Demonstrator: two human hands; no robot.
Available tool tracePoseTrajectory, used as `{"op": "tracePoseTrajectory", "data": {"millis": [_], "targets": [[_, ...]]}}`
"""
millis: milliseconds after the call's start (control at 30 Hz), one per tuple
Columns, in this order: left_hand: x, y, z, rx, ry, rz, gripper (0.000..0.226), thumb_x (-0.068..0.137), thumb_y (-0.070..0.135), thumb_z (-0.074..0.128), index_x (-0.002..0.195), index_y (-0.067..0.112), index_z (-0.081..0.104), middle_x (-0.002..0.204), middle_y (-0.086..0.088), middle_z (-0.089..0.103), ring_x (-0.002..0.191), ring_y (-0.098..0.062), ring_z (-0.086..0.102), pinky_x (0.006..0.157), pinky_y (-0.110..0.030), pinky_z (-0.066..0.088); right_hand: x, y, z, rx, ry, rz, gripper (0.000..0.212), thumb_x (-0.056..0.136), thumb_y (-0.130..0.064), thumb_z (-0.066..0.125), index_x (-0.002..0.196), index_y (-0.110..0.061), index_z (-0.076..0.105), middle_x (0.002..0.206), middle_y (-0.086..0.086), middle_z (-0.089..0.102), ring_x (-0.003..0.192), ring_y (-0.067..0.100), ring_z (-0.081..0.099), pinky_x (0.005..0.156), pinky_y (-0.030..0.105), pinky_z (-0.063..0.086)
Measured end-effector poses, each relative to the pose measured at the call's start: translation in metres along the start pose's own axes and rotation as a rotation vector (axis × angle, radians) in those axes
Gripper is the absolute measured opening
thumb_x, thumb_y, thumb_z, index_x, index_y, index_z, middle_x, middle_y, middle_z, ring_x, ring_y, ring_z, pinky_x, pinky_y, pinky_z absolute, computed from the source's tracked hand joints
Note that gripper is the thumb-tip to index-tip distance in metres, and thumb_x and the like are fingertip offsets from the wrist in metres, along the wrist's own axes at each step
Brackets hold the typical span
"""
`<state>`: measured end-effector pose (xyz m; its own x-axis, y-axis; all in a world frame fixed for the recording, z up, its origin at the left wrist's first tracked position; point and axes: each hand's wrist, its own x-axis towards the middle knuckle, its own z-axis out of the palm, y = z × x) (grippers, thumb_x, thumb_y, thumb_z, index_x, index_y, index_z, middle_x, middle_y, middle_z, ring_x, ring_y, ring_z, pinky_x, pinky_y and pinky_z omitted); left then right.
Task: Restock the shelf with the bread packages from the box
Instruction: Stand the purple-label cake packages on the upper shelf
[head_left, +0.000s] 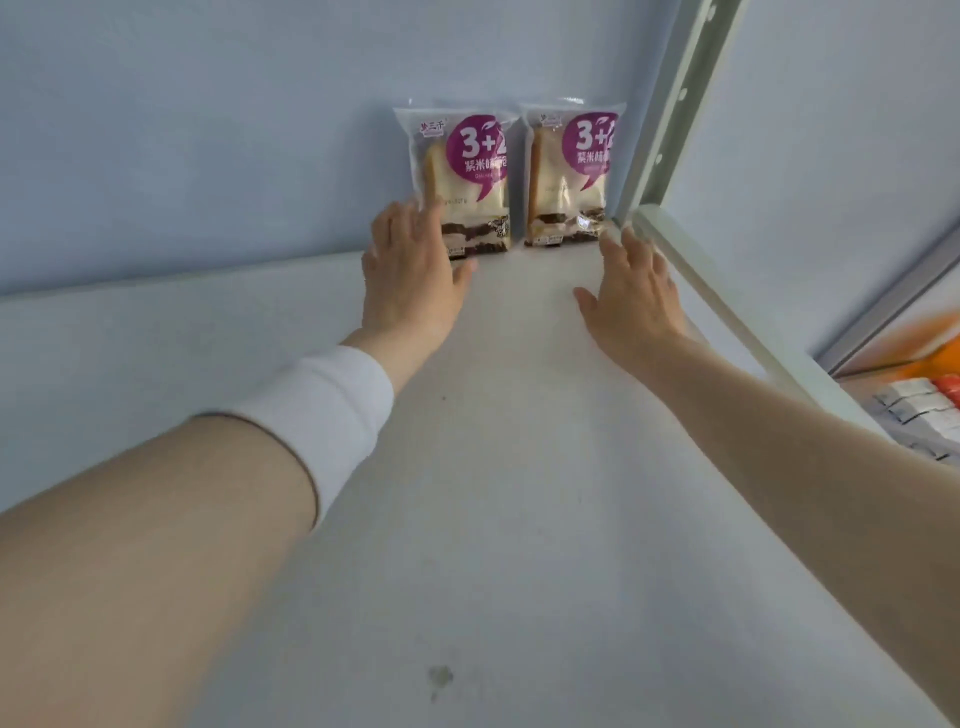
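- Two bread packages stand upright at the back of the white shelf (493, 467), leaning on the blue wall (208, 130). The left package (462, 171) and the right package (569, 176) are just beside each other.
- Left hand (410, 275): fingers straight, gripping nothing, tips touching the left package's lower left edge.
- Right hand (634, 296): fingers spread and relaxed, empty, near the right package's lower corner. Whether it touches cannot be told.
- Step, as judged: squaring the pair up.
- Do it well by pressing low with flat fingers. A push up high would likely tip the soft bag.
- Keep the right package off the metal upright (670, 104).
- Box not in view.
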<state>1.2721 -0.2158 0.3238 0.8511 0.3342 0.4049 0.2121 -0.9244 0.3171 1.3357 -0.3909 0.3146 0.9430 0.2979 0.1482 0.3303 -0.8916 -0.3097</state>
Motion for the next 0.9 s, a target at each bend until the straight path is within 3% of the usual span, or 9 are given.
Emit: {"op": "tracePoseTrajectory", "data": {"millis": [67, 200, 333, 500, 700, 900], "targets": [[-0.022, 0.001, -0.020, 0.165, -0.163, 0.153, 0.061, 0.092, 0.031, 0.050, 0.142, 0.008, 0.024, 0.147, -0.014, 0.027, 0.135, -0.031, 0.023, 0.108, -0.048, 0.027, -0.035, -0.003, -0.012, -0.195, -0.058, -0.033, 0.060, 0.096, -0.032, 0.041, 0.147, -0.014, 0.016, 0.156, 0.011, 0.011, 0.145, 0.031, -0.001, 0.117, 0.049, 0.007], [-0.073, 0.016, -0.063, 0.238, -0.366, 0.207, 0.057, 0.092, 0.035, 0.047, 0.138, 0.006, 0.028, 0.146, -0.016, 0.027, 0.134, -0.034, 0.025, 0.104, -0.054, 0.026, -0.114, -0.011, -0.040, -0.367, -0.143, 0.032, 0.056, 0.096, -0.037, 0.039, 0.145, -0.015, 0.022, 0.152, 0.011, 0.023, 0.144, 0.031, 0.007, 0.115, 0.053, 0.013], [-0.132, 0.036, -0.104, 0.358, -0.531, 0.283, 0.058, 0.092, 0.041, 0.044, 0.135, 0.005, 0.030, 0.142, -0.019, 0.032, 0.130, -0.038, 0.030, 0.101, -0.050, 0.029, -0.196, -0.018, -0.068, -0.405, -0.178, 0.091, 0.056, 0.095, -0.040, 0.039, 0.143, -0.014, 0.025, 0.147, 0.013, 0.032, 0.139, 0.032, 0.022, 0.111, 0.054, 0.022], [-0.201, 0.085, -0.152, 0.453, -0.700, 0.475, 0.061, 0.092, 0.047, 0.042, 0.137, 0.008, 0.031, 0.136, -0.015, 0.045, 0.118, -0.036, 0.047, 0.088, -0.041, 0.040, -0.292, 0.000, -0.111, -0.443, -0.269, 0.165, 0.058, 0.095, -0.042, 0.039, 0.144, -0.015, 0.025, 0.147, 0.013, 0.032, 0.136, 0.033, 0.029, 0.109, 0.053, 0.029], [-0.302, 0.193, -0.185, 0.513, -0.823, 0.819, 0.057, 0.095, 0.045, 0.039, 0.135, 0.005, 0.040, 0.136, -0.015, 0.047, 0.123, -0.032, 0.045, 0.098, -0.038, 0.035, -0.421, 0.066, -0.174, -0.433, -0.318, 0.222, 0.050, 0.094, -0.041, 0.040, 0.136, -0.014, 0.040, 0.135, 0.014, 0.048, 0.121, 0.034, 0.048, 0.096, 0.043, 0.043], [-0.429, 0.290, -0.126, 0.449, -1.019, 1.064, 0.050, 0.093, 0.048, 0.039, 0.125, 0.012, 0.049, 0.125, -0.009, 0.056, 0.107, -0.029, 0.054, 0.095, -0.044, 0.044, -0.572, 0.166, -0.170, -0.365, -0.516, 0.528, 0.050, 0.094, -0.043, 0.040, 0.131, -0.010, 0.047, 0.125, 0.011, 0.055, 0.112, 0.029, 0.054, 0.090, 0.037, 0.045]]}}
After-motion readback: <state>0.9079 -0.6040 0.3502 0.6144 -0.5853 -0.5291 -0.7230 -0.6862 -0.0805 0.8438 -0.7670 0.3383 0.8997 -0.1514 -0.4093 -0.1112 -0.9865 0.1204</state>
